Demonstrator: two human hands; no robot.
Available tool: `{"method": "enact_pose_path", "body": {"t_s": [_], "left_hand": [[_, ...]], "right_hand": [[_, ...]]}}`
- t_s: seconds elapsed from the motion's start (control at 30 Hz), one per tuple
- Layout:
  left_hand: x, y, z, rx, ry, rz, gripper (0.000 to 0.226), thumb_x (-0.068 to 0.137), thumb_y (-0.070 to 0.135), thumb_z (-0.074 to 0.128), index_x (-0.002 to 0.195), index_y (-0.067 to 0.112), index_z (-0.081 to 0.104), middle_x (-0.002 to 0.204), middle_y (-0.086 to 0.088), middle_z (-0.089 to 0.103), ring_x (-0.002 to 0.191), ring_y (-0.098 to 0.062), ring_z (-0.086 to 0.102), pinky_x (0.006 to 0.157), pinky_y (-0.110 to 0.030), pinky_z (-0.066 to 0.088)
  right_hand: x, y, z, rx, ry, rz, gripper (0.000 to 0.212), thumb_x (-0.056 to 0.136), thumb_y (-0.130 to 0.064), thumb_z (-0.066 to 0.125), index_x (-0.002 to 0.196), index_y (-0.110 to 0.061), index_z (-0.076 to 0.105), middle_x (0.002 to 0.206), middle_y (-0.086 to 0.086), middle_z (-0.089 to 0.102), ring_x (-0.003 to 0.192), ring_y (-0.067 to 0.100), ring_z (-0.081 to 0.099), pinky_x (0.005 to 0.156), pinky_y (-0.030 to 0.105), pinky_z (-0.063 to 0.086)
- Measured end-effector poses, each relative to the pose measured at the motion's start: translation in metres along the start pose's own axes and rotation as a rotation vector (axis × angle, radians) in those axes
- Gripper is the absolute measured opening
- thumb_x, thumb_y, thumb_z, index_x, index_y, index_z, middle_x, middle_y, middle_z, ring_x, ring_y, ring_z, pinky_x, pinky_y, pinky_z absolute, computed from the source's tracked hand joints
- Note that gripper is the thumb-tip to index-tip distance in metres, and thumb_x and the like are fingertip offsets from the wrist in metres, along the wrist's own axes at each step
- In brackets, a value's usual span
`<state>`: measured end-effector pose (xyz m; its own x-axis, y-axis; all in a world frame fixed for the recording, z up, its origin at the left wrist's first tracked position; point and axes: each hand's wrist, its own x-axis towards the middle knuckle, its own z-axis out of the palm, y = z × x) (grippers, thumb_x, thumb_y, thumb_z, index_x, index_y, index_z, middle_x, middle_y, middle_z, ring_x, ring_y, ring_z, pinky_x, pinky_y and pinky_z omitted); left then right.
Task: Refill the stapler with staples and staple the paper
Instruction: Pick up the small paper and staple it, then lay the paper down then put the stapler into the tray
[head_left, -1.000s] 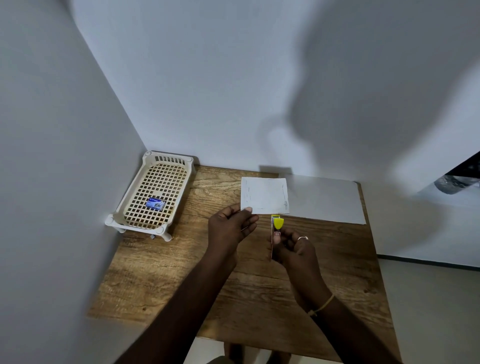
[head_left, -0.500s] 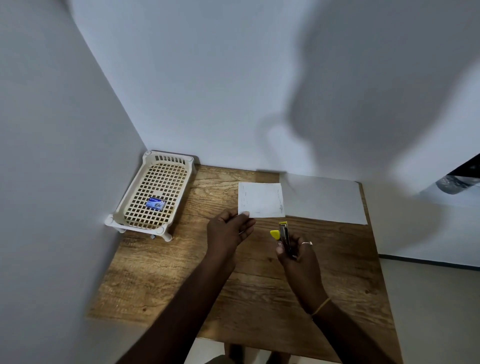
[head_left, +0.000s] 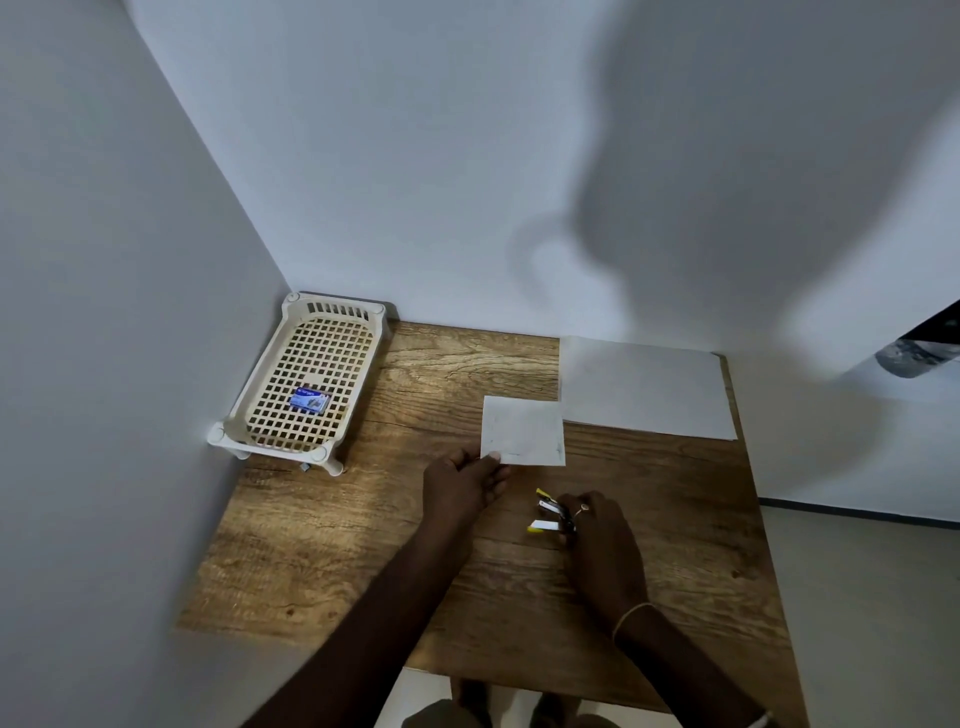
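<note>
My left hand (head_left: 460, 483) pinches the near left corner of a small folded white paper (head_left: 523, 430), which it holds over the wooden table (head_left: 332, 545). To its right, my right hand (head_left: 597, 530) grips a small yellow and metal stapler (head_left: 549, 514). The stapler's two arms are spread apart and point left, just below the paper's near edge and apart from it. A small blue staple box (head_left: 310, 400) lies in the cream plastic basket (head_left: 249, 415) at the table's back left corner.
A larger white sheet (head_left: 644, 387) lies flat at the back right of the table, touching the wall. Walls close the table in on the left and at the back. The right table edge drops to a pale floor (head_left: 857, 597).
My right hand pulled the stapler down and back from the paper and turned it sideways, its arms now spread. The left hand moved the paper slightly right.
</note>
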<state>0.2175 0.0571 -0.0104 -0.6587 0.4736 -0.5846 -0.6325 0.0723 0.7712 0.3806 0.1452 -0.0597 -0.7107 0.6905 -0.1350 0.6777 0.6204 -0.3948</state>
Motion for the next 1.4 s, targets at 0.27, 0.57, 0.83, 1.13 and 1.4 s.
{"method": "enact_pose_path", "body": {"t_s": [0.27,0.57,0.83,1.13,1.4], "left_hand": [[0.006,-0.034,-0.008,0.055,0.036,-0.111,0.012,0.093,0.008,0.067,0.105,0.009,0.070,0.100,-0.009,0.078,0.092,-0.021,0.076,0.077,-0.032,0.062],[0.012,-0.041,-0.012,0.035,0.053,-0.132,0.016,0.094,0.006,0.067,0.109,0.005,0.069,0.102,-0.011,0.077,0.089,-0.019,0.075,0.075,-0.030,0.062],[0.015,-0.041,-0.012,0.030,0.059,-0.129,0.009,0.094,0.008,0.067,0.100,0.014,0.069,0.100,-0.007,0.077,0.090,-0.019,0.076,0.076,-0.031,0.062],[0.016,-0.042,-0.010,0.017,0.049,-0.111,0.011,0.094,0.007,0.067,0.104,0.010,0.068,0.100,-0.008,0.076,0.088,-0.018,0.076,0.077,-0.031,0.062],[0.022,-0.040,-0.010,0.011,0.052,-0.090,0.011,0.092,0.008,0.069,0.103,0.010,0.069,0.098,-0.009,0.078,0.088,-0.019,0.076,0.073,-0.029,0.062]], "right_hand": [[0.000,0.004,0.006,-0.023,-0.023,0.007,0.054,0.080,-0.012,0.073,0.132,-0.024,0.061,0.116,-0.001,0.060,0.103,0.019,0.056,0.086,0.032,0.050],[-0.001,0.007,0.008,-0.059,-0.065,-0.022,0.045,0.088,-0.017,0.065,0.132,-0.024,0.061,0.117,-0.002,0.058,0.105,0.017,0.054,0.087,0.028,0.046],[-0.001,0.011,0.010,-0.048,-0.088,-0.026,0.051,0.086,-0.013,0.067,0.134,-0.025,0.061,0.120,-0.002,0.058,0.108,0.018,0.054,0.090,0.029,0.046],[-0.004,0.018,0.012,-0.044,-0.090,-0.058,0.053,0.084,-0.009,0.064,0.135,-0.026,0.061,0.120,-0.001,0.059,0.108,0.020,0.055,0.088,0.030,0.045],[0.019,-0.001,-0.006,0.644,0.110,0.322,0.041,0.088,-0.037,0.074,0.123,-0.018,0.065,0.112,-0.001,0.070,0.105,0.015,0.067,0.089,0.033,0.055]]}}
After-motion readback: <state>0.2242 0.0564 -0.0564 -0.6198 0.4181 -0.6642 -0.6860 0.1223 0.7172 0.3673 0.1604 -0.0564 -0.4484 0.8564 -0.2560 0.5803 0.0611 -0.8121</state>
